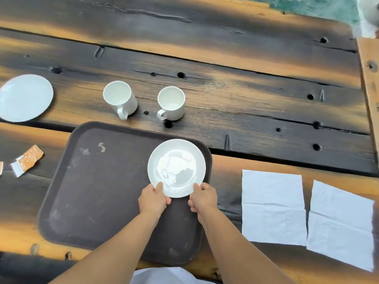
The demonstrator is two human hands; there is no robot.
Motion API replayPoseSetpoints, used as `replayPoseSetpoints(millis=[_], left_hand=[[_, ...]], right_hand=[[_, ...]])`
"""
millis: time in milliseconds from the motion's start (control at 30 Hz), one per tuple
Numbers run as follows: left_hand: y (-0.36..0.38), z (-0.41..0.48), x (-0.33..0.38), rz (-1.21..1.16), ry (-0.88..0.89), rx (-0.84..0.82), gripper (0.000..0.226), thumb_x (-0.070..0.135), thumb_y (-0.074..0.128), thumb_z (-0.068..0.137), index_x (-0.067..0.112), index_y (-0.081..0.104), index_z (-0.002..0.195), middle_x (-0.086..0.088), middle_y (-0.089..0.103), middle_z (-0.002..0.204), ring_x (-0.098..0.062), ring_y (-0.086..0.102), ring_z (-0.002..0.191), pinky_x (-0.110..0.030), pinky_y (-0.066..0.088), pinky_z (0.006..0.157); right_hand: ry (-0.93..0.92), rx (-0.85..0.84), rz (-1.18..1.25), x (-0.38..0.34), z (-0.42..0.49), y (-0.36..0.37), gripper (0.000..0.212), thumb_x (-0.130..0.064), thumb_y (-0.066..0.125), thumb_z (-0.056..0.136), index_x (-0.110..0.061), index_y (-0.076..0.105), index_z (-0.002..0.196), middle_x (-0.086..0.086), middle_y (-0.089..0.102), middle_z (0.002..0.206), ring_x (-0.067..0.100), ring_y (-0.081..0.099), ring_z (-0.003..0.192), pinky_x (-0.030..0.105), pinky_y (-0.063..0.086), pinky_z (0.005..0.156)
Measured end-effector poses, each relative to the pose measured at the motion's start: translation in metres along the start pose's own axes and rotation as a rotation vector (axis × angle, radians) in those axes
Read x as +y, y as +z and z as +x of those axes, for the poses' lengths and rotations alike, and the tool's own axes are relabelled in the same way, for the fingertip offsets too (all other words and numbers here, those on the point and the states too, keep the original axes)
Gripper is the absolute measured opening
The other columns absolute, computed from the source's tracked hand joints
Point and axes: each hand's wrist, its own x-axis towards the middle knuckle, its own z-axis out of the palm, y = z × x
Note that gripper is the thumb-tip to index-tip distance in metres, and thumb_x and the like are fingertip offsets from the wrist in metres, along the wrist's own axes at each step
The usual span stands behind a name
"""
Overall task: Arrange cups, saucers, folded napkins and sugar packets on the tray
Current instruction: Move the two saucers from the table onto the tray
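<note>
Right now both hands hold one white saucer [176, 168] at its near rim: the left hand [153, 199] pinches the near-left edge and the right hand [203, 198] the near-right, thumbs on top. The saucer sits over the far right corner of the dark tray [98, 193], flat or nearly so; whether it is fully down I cannot tell. To finish this well, lower it level, keep it clear of the tray's raised lip, and leave room to its left for the second setting before letting go. The tray holds nothing else. Off the tray, two empty cups [121, 99] stand just past its far edge, the second saucer [25, 97] lies toward the table's left edge, sugar packets [26, 160] lie left of the tray, and two napkins [272, 208] lie opened out to its right.
</note>
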Motion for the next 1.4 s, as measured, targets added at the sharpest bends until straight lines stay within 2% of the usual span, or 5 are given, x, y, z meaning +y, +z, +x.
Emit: replayPoseSetpoints(millis=[367, 733, 933, 1067, 1400], left_hand=[[0.0, 0.003, 0.0, 0.053, 0.026, -0.006, 0.032, 0.03, 0.041, 0.102, 0.009, 0.059, 0.087, -0.002, 0.068, 0.054, -0.019, 0.054, 0.053, -0.028, 0.046, 0.06], [-0.01, 0.013, 0.0, 0.045, 0.064, -0.151, 0.032, 0.03, 0.045, 0.104, 0.004, 0.063, 0.096, -0.011, 0.073, 0.064, -0.021, 0.063, 0.052, -0.033, 0.06, 0.061], [-0.027, 0.016, 0.006, 0.231, 0.148, -0.288, 0.046, 0.043, 0.038, 0.104, 0.005, 0.059, 0.091, -0.009, 0.074, 0.066, -0.024, 0.071, 0.06, -0.031, 0.061, 0.062], [-0.049, 0.025, 0.009, 0.326, 0.172, -0.358, 0.05, 0.045, 0.035, 0.104, 0.002, 0.061, 0.096, -0.013, 0.074, 0.072, -0.022, 0.066, 0.056, -0.03, 0.06, 0.06], [-0.168, 0.094, 0.002, 0.378, 0.268, -0.32, 0.035, 0.027, 0.032, 0.105, 0.007, 0.053, 0.086, -0.012, 0.063, 0.071, -0.023, 0.055, 0.053, -0.03, 0.054, 0.052]], right_hand=[[-0.116, 0.088, -0.352, 0.001, 0.005, 0.001, 0.029, -0.022, 0.051, 0.097, -0.009, 0.055, 0.071, 0.018, 0.072, 0.086, 0.031, 0.068, 0.068, 0.038, 0.059, 0.061], [-0.128, 0.171, -0.37, 0.005, -0.013, 0.003, 0.047, -0.025, 0.038, 0.103, 0.002, 0.065, 0.076, 0.011, 0.07, 0.062, 0.012, 0.053, 0.033, 0.025, 0.05, 0.044], [-0.122, 0.253, -0.342, 0.004, -0.025, 0.01, 0.058, -0.035, 0.029, 0.104, 0.001, 0.066, 0.08, 0.011, 0.07, 0.063, 0.018, 0.062, 0.045, 0.029, 0.055, 0.054], [-0.141, 0.334, -0.43, 0.012, -0.039, 0.03, 0.065, -0.046, 0.021, 0.095, -0.002, 0.068, 0.084, 0.015, 0.073, 0.084, 0.031, 0.068, 0.081, 0.038, 0.056, 0.081], [-0.29, 0.323, -0.565, -0.001, -0.098, 0.147, 0.037, -0.035, 0.033, 0.102, -0.01, 0.053, 0.085, 0.012, 0.066, 0.1, 0.032, 0.057, 0.088, 0.037, 0.046, 0.08]])
